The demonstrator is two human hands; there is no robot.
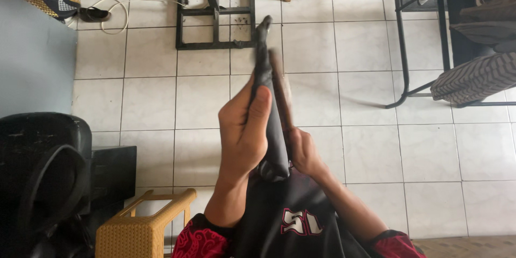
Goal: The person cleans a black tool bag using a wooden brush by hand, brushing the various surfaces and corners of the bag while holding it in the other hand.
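Note:
A long, narrow dark shoe (266, 91), seen edge-on, points away from me over the white tiled floor. My left hand (243, 129) wraps around its side, thumb pressed on the upper. My right hand (302, 151) grips the heel end and holds a brown wooden-handled tool (282, 90) along the shoe's right side. The tool's far end is blurred and partly hidden by the shoe.
A woven yellow stool (144, 223) stands at my lower left beside a black chair (40, 177). A black metal frame (215, 16) lies on the floor ahead. A black rack (424, 43) with shoes stands at right. A sandal (94, 14) and white cord lie far left.

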